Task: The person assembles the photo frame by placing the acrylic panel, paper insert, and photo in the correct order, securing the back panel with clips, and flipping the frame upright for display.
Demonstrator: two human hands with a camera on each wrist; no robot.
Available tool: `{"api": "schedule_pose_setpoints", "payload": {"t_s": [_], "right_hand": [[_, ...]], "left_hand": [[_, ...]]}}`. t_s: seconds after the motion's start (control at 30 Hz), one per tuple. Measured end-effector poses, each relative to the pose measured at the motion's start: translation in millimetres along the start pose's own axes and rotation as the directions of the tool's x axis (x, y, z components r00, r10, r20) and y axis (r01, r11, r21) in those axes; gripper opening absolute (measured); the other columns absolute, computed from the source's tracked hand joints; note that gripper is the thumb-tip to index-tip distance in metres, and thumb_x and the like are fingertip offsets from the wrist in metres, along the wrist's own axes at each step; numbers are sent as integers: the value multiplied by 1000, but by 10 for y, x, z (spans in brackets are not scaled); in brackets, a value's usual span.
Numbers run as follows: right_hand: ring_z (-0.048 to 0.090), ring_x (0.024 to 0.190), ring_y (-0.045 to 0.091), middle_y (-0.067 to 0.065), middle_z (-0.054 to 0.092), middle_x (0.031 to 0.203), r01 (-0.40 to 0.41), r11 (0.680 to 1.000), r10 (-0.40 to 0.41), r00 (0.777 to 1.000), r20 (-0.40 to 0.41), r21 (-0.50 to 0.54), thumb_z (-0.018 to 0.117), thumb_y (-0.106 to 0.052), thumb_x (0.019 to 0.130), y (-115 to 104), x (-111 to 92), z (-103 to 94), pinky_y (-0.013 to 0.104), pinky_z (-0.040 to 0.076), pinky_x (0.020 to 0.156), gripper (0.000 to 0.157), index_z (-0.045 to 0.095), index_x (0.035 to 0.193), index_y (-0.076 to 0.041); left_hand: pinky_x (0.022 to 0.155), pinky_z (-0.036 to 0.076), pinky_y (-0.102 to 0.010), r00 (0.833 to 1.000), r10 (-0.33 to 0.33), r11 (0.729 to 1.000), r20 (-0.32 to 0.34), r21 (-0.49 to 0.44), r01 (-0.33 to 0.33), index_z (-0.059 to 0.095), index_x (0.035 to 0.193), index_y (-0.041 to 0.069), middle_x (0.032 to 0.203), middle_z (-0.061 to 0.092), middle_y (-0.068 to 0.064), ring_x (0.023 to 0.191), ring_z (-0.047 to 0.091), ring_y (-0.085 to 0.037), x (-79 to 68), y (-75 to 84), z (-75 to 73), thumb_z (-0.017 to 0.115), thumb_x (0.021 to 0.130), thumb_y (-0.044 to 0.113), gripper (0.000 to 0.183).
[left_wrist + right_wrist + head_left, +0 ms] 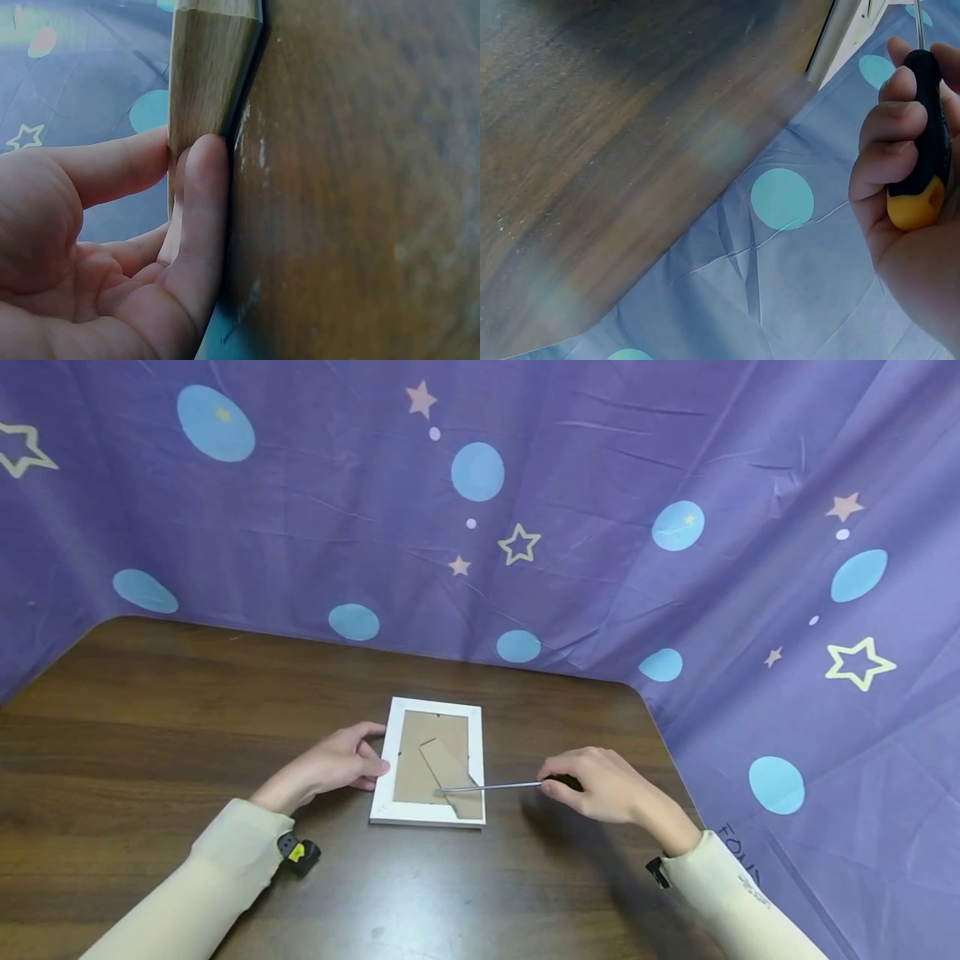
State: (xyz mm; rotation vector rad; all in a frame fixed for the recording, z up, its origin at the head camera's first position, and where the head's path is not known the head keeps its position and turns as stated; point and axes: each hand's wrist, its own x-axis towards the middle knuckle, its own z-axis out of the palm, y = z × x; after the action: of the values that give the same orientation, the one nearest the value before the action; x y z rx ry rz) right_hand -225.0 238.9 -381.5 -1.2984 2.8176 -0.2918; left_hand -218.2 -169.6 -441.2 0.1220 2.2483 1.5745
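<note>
A white picture frame [386, 789] lies face down on the table, its brown backing board [420, 777] and slanted stand leg [450, 768] showing. Along its left edge, my left hand [348, 760] grips it; in the left wrist view the fingers [204, 172] press against the frame's wood-coloured side [206, 67]. My right hand [600, 781] holds a screwdriver by its black and yellow handle [928, 127], fingers curled round it. The screwdriver's thin metal shaft [510, 786] points left across the frame, its tip over the lower part of the stand leg. Whether the tip touches is unclear.
The brown wooden table [187, 710] extends around the frame on all sides. A purple curtain [315, 485] with blue dots and stars hangs behind the table and along its right side. Dark bands [298, 853] sit at both wrists.
</note>
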Motion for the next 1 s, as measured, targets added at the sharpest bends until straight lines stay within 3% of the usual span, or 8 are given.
{"api": "schedule_pose_setpoints", "payload": {"t_s": [0.43,0.57,0.67,0.8,1.0], "right_hand": [[70,91,0,-22,72,100,76,997,-78,996,-32,-32,67,-34,104,-33,-47,15,31,60,74,14,79,107,-28],[64,79,-3,-20,71,97,102,991,-108,992,-70,-87,70,-34,102,-65,-62,5,23,54,62,12,79,107,-28],[51,64,-7,-19,67,89,141,978,-162,978,-129,-157,73,-35,100,-96,-61,-13,17,40,50,10,79,105,-29],[38,57,-8,-18,57,80,189,951,-240,950,-199,-245,77,-32,96,-138,-49,-46,14,27,44,8,78,103,-29],[43,56,-2,-12,53,75,234,915,-323,913,-248,-330,85,-27,89,-191,-57,-71,18,33,42,16,80,104,-26]], "left_hand": [[80,66,-36,1000,-5,1000,-11,-6,5,30,160,-8,104,65,-20,85,69,-23,-56,15,42,71,98,4,75],[80,66,-36,1000,1,1000,-9,-14,-1,29,160,-9,104,65,-20,84,69,-23,-64,21,56,71,98,3,76],[79,66,-36,1000,1,1000,-12,-9,-1,29,160,-9,104,65,-20,84,69,-23,-65,25,51,72,98,3,76],[80,66,-36,1000,-1,1000,-12,-7,1,29,160,-9,104,65,-20,84,69,-23,-65,24,48,72,98,3,77],[79,66,-36,1000,-4,1000,-10,-12,4,30,159,-10,103,65,-20,83,69,-22,-69,25,55,72,97,2,76]]}}
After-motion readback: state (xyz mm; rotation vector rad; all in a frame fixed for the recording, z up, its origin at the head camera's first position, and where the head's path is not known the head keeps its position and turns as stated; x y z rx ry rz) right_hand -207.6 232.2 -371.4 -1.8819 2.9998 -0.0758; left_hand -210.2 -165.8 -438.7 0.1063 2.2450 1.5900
